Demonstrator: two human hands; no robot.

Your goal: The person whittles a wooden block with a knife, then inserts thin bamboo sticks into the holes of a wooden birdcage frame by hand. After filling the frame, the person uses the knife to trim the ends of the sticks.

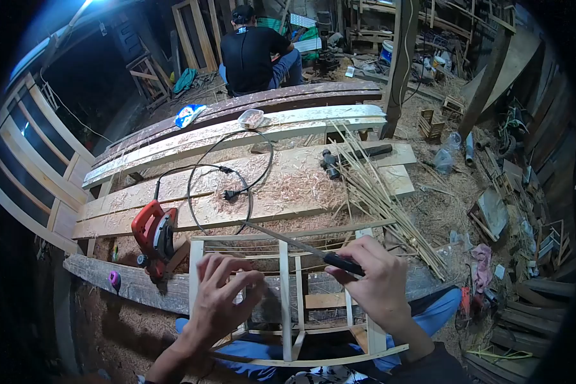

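My right hand [377,278] is wrapped round the black handle of a long thin metal tool [288,240], whose shaft points up and to the left. To its left, my left hand [221,294] is raised with the fingers curved and apart, holding nothing. Beneath both hands a light wooden frame [285,288] of thin slats and crossbars lies over my lap and against a rough grey plank [96,272]. An orange power tool [150,233] stands on that plank, left of the frame.
A black cable [272,153] with a plug loops over the shaving-covered boards [121,198]. A hammer [331,164] lies near a bundle of thin sticks [390,217]. Farther back a person [246,57] sits facing away. A wooden post [400,70] rises behind the boards.
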